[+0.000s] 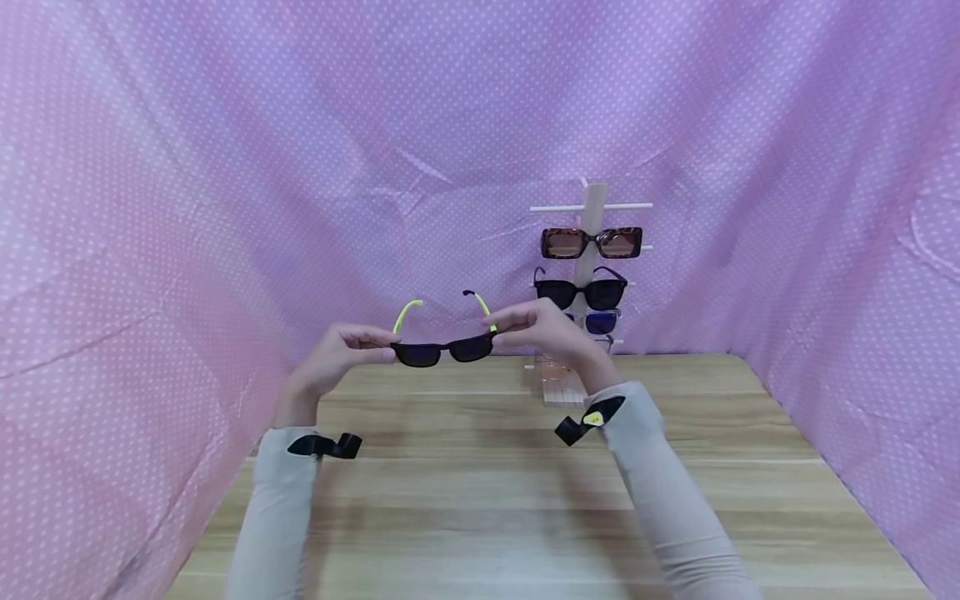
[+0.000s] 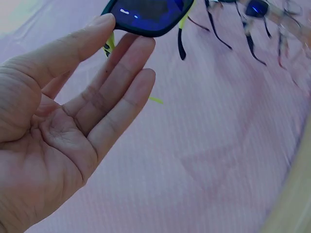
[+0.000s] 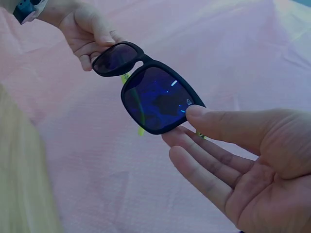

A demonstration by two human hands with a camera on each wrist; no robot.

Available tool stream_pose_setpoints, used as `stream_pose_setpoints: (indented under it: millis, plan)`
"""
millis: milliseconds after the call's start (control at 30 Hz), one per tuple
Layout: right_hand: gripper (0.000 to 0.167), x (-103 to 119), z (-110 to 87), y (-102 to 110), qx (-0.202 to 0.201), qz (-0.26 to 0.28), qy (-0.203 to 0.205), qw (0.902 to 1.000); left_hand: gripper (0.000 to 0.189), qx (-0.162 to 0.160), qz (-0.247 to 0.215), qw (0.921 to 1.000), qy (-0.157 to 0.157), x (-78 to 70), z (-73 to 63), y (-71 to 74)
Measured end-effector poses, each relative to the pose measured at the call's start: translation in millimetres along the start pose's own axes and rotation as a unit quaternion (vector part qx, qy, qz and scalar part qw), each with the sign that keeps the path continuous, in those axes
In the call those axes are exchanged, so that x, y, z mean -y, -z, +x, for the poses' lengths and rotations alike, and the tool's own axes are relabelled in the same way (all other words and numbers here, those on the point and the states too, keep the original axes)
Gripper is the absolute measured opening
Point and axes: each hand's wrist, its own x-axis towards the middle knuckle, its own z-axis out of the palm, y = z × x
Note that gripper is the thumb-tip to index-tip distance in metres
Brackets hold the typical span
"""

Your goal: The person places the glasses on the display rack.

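Note:
A pair of sunglasses (image 1: 443, 351) with a black frame, dark lenses and yellow-green temples is held up above the table, lenses facing the head camera. My left hand (image 1: 334, 357) pinches its left hinge corner between thumb and fingers. At the opposite corner my right hand (image 1: 542, 332) grips the frame, thumb on the front and fingers behind. Both temples are unfolded and point away from me. In the right wrist view the lenses (image 3: 154, 99) show a blue sheen, and the right thumb (image 3: 218, 124) overlaps the rim.
A wooden display stand (image 1: 595, 208) with white crossbars rises at the back right, behind my right hand. It carries tortoiseshell sunglasses (image 1: 592, 243), black sunglasses (image 1: 581, 293) and more eyewear lower down. The wooden table (image 1: 465, 517) meets a pink dotted curtain (image 1: 420, 125) at the back and sides.

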Motion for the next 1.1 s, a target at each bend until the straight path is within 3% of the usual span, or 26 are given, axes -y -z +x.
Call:
stream_pose_setpoints:
  millis: [200, 400, 733, 1100]
  plan:
    - [0.036, 18, -7.4, 15, -0.007, -0.030, 0.005, 0.9995, 0.031, 0.016, -0.026, 0.9994, -0.017, -16.9, 10.6, -5.1]
    - [0.036, 29, -13.3, 29, -0.013, -0.057, 0.014, 0.9982, 0.028, 0.015, -0.028, 0.9994, -0.011, -28.9, 18.9, -11.5]
    - [0.038, 52, -32.7, 47, -0.044, -0.063, 0.026, 0.9967, 0.031, 0.021, -0.019, 0.9989, -0.036, -51.9, 30.4, -26.4]
    - [0.036, 67, -50.1, 68, -0.052, -0.044, 0.059, 0.9960, 0.026, 0.006, -0.010, 0.9995, -0.029, -70.3, 42.7, -47.5]
